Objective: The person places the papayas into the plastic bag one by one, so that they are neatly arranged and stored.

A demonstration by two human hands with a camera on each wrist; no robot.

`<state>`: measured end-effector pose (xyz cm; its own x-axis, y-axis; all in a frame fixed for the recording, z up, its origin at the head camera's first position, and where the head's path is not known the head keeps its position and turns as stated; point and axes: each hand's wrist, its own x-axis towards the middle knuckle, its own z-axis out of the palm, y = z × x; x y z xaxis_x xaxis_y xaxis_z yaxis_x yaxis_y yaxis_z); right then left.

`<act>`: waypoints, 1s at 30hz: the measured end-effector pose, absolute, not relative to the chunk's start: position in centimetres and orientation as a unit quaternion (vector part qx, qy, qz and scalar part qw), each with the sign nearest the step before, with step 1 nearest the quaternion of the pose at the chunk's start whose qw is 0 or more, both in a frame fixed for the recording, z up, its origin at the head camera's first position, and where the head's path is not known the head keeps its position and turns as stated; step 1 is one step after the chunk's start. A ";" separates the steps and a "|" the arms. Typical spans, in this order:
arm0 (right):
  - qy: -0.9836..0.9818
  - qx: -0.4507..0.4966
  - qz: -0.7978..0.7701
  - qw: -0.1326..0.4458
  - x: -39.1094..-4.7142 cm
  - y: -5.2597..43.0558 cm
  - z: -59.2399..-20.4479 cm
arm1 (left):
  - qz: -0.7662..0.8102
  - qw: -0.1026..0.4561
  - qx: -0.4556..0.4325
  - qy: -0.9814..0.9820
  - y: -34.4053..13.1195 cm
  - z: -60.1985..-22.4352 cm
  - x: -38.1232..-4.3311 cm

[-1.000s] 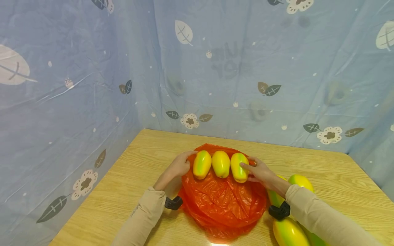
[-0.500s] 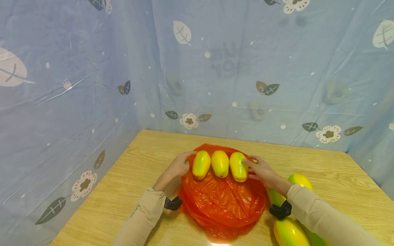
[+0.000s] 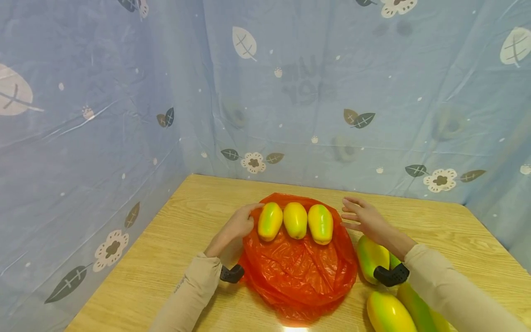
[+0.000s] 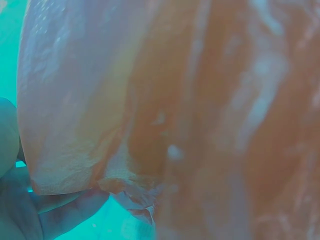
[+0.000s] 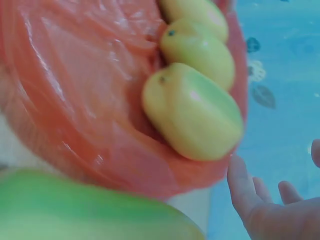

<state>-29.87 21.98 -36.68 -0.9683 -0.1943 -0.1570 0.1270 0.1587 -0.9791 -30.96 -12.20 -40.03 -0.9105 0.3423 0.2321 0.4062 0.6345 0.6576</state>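
Observation:
An opened red plastic bag (image 3: pixel 298 272) lies spread on the table. Along its far inner side sit a left papaya (image 3: pixel 269 222), a middle papaya (image 3: pixel 295 220) and a right papaya (image 3: pixel 321 224), all yellow-green and side by side in a row. My left hand (image 3: pixel 239 223) pinches the bag's left rim; in the left wrist view, the plastic (image 4: pixel 75 150) passes between the thumb and fingers. My right hand (image 3: pixel 367 220) is held just beyond the bag's right rim with fingers extended and nothing in it, close to the right papaya in the right wrist view.
Several more papayas lie on the wooden table (image 3: pixel 199 203) to the right of the bag, among them one near its rim (image 3: pixel 371 258) and another nearer me (image 3: pixel 390 313), partly under my right forearm. Blue patterned curtains (image 3: pixel 290 92) enclose the back and left sides.
My right hand has let go of the right papaya and drawn away to the right, out of the bag. My left hand stays at the left rim.

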 end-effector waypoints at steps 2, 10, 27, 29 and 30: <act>0.747 -0.028 -0.653 0.121 -29.8 22.7 -36.2 | -0.375 0.044 -0.209 -0.902 -12.2 -40.1 -31.0; 0.758 -0.050 -0.641 0.110 -29.0 25.9 -34.5 | -0.379 0.040 -0.207 -0.901 -12.2 -40.0 -30.9; 0.732 -0.046 -0.670 0.113 -26.6 31.8 -34.1 | -0.373 0.041 -0.205 -0.904 -12.2 -39.8 -31.0; 0.731 -0.053 -0.670 0.116 -26.3 32.4 -34.0 | -0.375 0.039 -0.203 -0.904 -12.1 -39.9 -31.1; 0.733 -0.055 -0.667 0.120 -26.2 32.7 -34.0 | -0.377 0.036 -0.200 -0.904 -12.1 -39.8 -31.1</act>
<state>-26.19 32.68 -33.98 -0.9652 -0.2404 -0.1029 0.0800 0.1032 -0.9914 -31.07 -12.13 -39.84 -0.9171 0.3347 0.2165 0.3893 0.6353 0.6670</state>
